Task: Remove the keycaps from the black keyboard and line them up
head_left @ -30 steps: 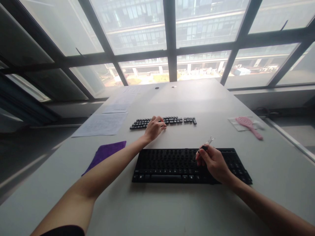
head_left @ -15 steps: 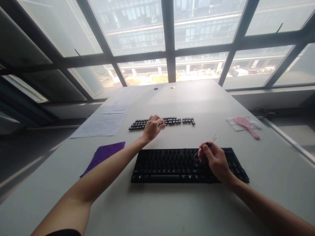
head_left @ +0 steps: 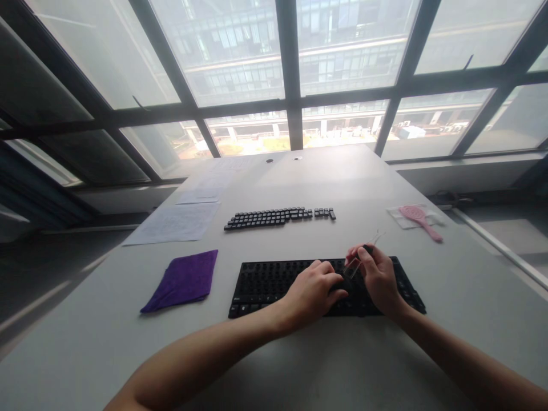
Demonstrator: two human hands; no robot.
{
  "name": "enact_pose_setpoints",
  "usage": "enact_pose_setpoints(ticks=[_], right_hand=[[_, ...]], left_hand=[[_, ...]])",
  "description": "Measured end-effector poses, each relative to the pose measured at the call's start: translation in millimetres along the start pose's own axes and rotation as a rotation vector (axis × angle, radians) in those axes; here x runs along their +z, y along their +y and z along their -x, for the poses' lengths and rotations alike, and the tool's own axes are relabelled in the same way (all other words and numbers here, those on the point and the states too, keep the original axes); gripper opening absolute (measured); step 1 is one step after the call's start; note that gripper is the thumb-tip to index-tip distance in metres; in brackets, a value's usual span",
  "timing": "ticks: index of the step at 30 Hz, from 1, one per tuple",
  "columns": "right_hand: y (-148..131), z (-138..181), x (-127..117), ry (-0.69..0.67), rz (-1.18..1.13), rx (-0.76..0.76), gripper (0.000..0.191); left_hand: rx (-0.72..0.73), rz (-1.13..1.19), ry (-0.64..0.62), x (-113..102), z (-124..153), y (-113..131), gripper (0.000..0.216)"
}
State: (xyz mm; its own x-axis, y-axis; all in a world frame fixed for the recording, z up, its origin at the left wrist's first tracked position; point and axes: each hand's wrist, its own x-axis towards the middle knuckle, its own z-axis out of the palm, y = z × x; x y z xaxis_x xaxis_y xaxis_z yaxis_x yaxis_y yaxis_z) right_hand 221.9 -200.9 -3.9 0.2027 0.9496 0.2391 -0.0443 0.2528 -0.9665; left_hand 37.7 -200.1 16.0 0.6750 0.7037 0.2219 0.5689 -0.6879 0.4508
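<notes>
Right hand grip clamped on keycap puller, left hand resting on black keyboard, its grip unclear, loose keycaps beyond on bench

Only two arms of the person in view; both bare from frame edge to fingertips. Left hand: bare, back of it showing, knuckles as low ridges; left forearm uncovered, long and slender, narrowing at the wrist; broadest where it meets the lower frame edge. Right hand: bare, back showing likewise; right forearm uncovered, same slender build, running out at the lower right corner. Fingers slim; nails too small to make out. Wrists bare; upper sides of both arms lit, undersides in soft shade.
</notes>
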Motion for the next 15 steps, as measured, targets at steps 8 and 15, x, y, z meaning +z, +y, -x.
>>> enact_pose_setpoints(ticks=[8,15], right_hand=[[2.9,-0.6,-3.1,-0.004,0.006,0.012,0.029],[1.8,-1.1,-2.8,-0.034,0.0,0.04,0.03]], left_hand=[[-0.048,-0.015,-0.018,9.3,-4.5,0.4,0.022],[-0.113,0.083,-0.032,15.5,-12.7,-6.2,0.019]])
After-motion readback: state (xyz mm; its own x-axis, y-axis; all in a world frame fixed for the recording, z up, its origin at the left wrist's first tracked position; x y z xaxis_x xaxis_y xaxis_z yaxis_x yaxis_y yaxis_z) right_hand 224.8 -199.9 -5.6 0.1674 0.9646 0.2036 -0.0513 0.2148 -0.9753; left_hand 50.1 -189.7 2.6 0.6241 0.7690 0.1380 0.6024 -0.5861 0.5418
